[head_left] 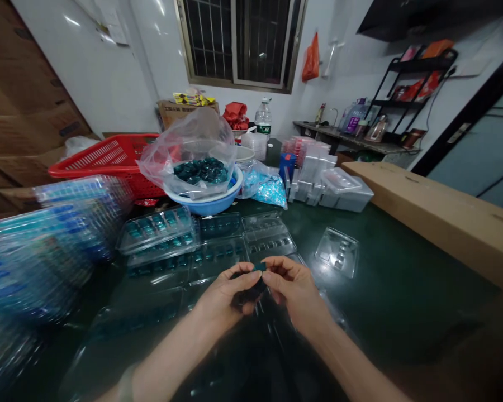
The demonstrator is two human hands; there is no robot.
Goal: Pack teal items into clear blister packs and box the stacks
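Observation:
My left hand [226,290] and my right hand [293,285] meet over the table, fingertips pinched together on a small dark teal piece [259,267]. Fingers cover much of it, and its exact kind cannot be made out. Just beyond them lie clear plastic blister trays [269,231], some with teal pieces in their pockets. Farther back, similar dark teal pieces [202,170] fill a clear plastic bag [197,131] set in a blue basin [209,206]. To the left, filled trays [159,226] are stacked on one another.
Blurred stacks of clear packs [37,251] line the left side, before a red basket [126,173]. A bag of light blue pieces [270,188] and clear boxes [343,190] stand behind. One tray [338,251] lies right, near a long cardboard box [436,206].

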